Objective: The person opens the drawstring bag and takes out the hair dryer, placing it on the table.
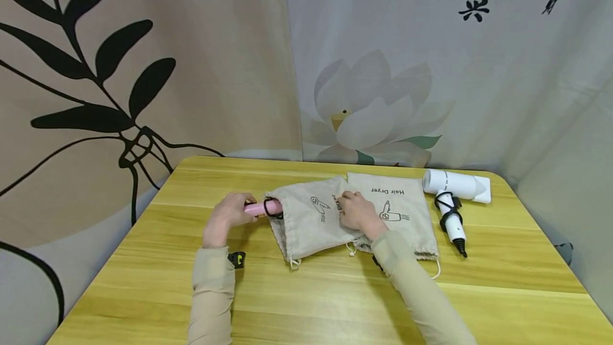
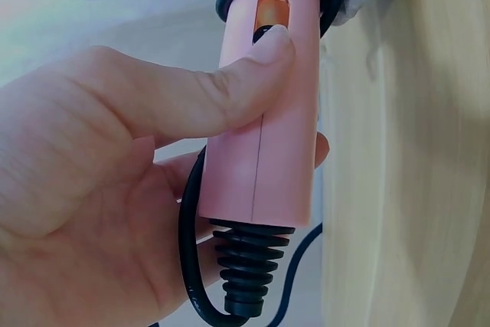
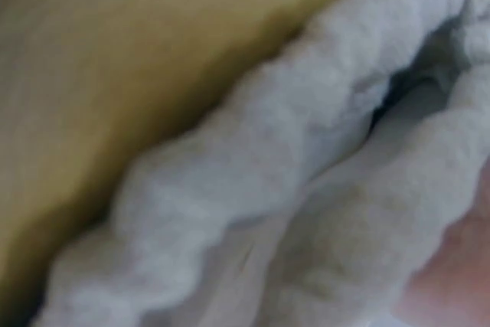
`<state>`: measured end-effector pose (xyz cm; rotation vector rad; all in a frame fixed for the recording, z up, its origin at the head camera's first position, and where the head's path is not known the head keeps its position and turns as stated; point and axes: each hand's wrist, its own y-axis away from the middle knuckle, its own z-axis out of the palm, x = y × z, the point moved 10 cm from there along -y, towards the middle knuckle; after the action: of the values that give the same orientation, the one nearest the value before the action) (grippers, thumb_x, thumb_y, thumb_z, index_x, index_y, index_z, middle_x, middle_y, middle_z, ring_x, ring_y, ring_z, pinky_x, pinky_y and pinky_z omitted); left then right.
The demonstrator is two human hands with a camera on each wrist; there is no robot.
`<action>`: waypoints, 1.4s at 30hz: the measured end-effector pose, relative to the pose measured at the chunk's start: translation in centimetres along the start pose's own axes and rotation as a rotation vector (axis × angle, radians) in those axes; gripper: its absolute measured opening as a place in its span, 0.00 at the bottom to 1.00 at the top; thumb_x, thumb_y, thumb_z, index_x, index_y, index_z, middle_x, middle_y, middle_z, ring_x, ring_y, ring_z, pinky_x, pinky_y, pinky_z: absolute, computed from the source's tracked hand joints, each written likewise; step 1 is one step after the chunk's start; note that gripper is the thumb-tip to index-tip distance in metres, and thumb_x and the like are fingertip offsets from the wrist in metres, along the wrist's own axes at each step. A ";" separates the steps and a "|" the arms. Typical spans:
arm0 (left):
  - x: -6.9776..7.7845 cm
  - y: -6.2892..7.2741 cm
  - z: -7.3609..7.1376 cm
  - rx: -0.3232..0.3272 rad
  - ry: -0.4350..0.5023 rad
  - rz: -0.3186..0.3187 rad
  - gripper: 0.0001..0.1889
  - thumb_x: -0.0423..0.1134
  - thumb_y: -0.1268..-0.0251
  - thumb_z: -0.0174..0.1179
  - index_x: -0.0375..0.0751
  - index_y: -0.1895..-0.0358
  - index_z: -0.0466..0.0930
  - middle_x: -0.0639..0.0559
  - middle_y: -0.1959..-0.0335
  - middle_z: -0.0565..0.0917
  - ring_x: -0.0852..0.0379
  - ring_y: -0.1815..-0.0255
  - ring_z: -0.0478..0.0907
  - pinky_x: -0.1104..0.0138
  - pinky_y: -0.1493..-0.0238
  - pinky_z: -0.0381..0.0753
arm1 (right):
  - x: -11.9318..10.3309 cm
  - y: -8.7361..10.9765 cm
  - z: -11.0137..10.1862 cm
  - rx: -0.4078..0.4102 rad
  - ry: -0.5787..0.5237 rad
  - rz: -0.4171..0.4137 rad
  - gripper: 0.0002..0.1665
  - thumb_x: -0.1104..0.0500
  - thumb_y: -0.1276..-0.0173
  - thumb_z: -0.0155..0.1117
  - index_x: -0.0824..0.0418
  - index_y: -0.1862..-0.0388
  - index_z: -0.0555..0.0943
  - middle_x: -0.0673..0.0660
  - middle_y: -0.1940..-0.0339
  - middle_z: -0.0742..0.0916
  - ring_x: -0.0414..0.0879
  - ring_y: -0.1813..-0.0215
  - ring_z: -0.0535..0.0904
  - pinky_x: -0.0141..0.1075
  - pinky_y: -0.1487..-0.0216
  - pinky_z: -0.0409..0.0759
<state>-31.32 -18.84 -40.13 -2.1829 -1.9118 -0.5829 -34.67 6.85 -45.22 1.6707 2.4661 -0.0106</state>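
My left hand (image 1: 232, 211) grips the pink handle of a hair dryer (image 2: 264, 174), thumb lying by the orange switch and fingers behind. A black cord is wound about the handle. The rest of the dryer is hidden inside a beige cloth drawstring bag (image 1: 306, 228), whose mouth faces left. On the far end of this bag my right hand (image 1: 358, 212) holds the cloth with bent fingers, covering part of the printed word. In the right wrist view, gathered bag cloth (image 3: 222, 189) fills much of the picture, with a bit of the hand at the right edge.
A second drawstring bag (image 1: 402, 193), printed "Hair Dryer", lies flat to the right, partly under the first. Beyond it is a white hair dryer (image 1: 455, 185), its black cord wrapped round the handle. All lie on a wooden table (image 1: 306, 307) before a printed curtain (image 1: 230, 68).
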 end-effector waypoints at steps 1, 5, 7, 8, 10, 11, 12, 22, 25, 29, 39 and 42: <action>-0.1 0.0 0.0 -0.004 0.004 -0.003 0.24 0.36 0.49 0.69 0.35 0.46 0.78 0.36 0.52 0.82 0.44 0.54 0.78 0.50 0.53 0.78 | 0.0 0.0 0.0 0.001 0.001 0.001 0.27 0.57 0.33 0.53 0.60 0.34 0.71 0.59 0.31 0.72 0.57 0.33 0.68 0.53 0.41 0.76; -0.3 0.3 -0.1 -0.014 0.011 -0.005 0.24 0.36 0.49 0.69 0.34 0.46 0.77 0.35 0.52 0.82 0.44 0.55 0.78 0.51 0.53 0.78 | 0.0 0.0 -0.1 -0.003 0.005 0.002 0.26 0.57 0.32 0.53 0.59 0.34 0.71 0.58 0.31 0.72 0.57 0.33 0.68 0.53 0.42 0.77; -0.5 0.3 -0.1 -0.019 0.014 -0.008 0.25 0.36 0.49 0.69 0.34 0.46 0.77 0.35 0.52 0.81 0.44 0.55 0.77 0.51 0.53 0.78 | 0.0 0.0 -0.1 -0.007 0.006 0.001 0.26 0.57 0.32 0.53 0.59 0.34 0.71 0.58 0.31 0.72 0.57 0.33 0.68 0.52 0.42 0.77; -0.5 0.4 -0.1 -0.021 0.016 -0.008 0.25 0.36 0.50 0.69 0.34 0.46 0.77 0.35 0.52 0.81 0.45 0.56 0.77 0.52 0.53 0.78 | 0.1 0.0 -0.1 -0.009 0.006 0.002 0.26 0.57 0.32 0.53 0.59 0.34 0.71 0.58 0.31 0.72 0.57 0.32 0.68 0.52 0.41 0.77; -0.6 0.5 -0.1 -0.026 0.021 -0.005 0.25 0.36 0.50 0.69 0.33 0.46 0.77 0.34 0.52 0.81 0.44 0.56 0.77 0.51 0.53 0.78 | 0.1 0.0 -0.1 -0.012 0.007 0.004 0.27 0.57 0.32 0.53 0.59 0.34 0.71 0.58 0.31 0.72 0.56 0.32 0.68 0.52 0.41 0.77; -0.6 0.5 -0.1 -0.027 0.024 -0.003 0.25 0.36 0.50 0.69 0.33 0.47 0.77 0.34 0.52 0.81 0.44 0.56 0.77 0.51 0.53 0.78 | 0.1 0.0 -0.1 -0.013 0.008 0.005 0.27 0.57 0.32 0.52 0.59 0.34 0.71 0.58 0.31 0.72 0.56 0.32 0.68 0.52 0.41 0.77; -0.7 0.6 -0.1 -0.027 0.026 -0.003 0.24 0.35 0.50 0.69 0.33 0.47 0.77 0.34 0.52 0.81 0.44 0.56 0.77 0.51 0.52 0.78 | 0.1 0.0 -0.1 -0.010 0.008 0.004 0.27 0.57 0.32 0.52 0.59 0.34 0.71 0.58 0.31 0.72 0.56 0.33 0.68 0.52 0.41 0.77; -1.2 1.2 0.1 -0.069 0.054 -0.031 0.24 0.35 0.53 0.70 0.34 0.49 0.77 0.36 0.54 0.81 0.47 0.59 0.76 0.54 0.56 0.78 | 0.2 0.0 0.1 0.001 -0.001 0.002 0.27 0.57 0.33 0.52 0.58 0.35 0.72 0.58 0.31 0.72 0.57 0.33 0.68 0.54 0.43 0.77; -1.5 1.4 0.1 -0.092 0.054 -0.052 0.24 0.35 0.53 0.71 0.35 0.49 0.77 0.36 0.56 0.81 0.48 0.60 0.75 0.58 0.60 0.77 | 0.2 0.0 0.1 0.005 0.001 0.000 0.27 0.57 0.33 0.52 0.58 0.34 0.72 0.58 0.31 0.72 0.57 0.33 0.68 0.54 0.43 0.77; -1.6 1.6 0.2 -0.111 0.061 -0.076 0.25 0.36 0.52 0.71 0.36 0.49 0.76 0.38 0.57 0.81 0.49 0.62 0.75 0.61 0.62 0.75 | 0.2 -0.1 0.0 0.008 0.003 -0.002 0.27 0.57 0.34 0.53 0.59 0.35 0.72 0.58 0.32 0.73 0.57 0.34 0.69 0.54 0.44 0.78; -1.6 1.6 0.2 -0.106 0.045 -0.079 0.23 0.37 0.53 0.71 0.37 0.52 0.77 0.41 0.61 0.81 0.50 0.64 0.74 0.64 0.66 0.74 | 0.1 -0.1 -0.2 0.021 -0.004 -0.012 0.26 0.57 0.34 0.54 0.59 0.36 0.73 0.58 0.34 0.74 0.57 0.37 0.71 0.54 0.47 0.79; -1.5 1.5 0.2 -0.104 0.035 -0.075 0.22 0.38 0.54 0.71 0.37 0.52 0.78 0.41 0.61 0.81 0.50 0.64 0.74 0.64 0.67 0.74 | 0.0 0.0 -0.5 0.037 -0.014 -0.020 0.25 0.58 0.34 0.54 0.60 0.38 0.74 0.59 0.36 0.76 0.57 0.39 0.73 0.53 0.47 0.79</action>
<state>-29.93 -20.38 -40.78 -2.1538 -1.9954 -0.7440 -34.73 6.94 -44.74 1.6551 2.4876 -0.0708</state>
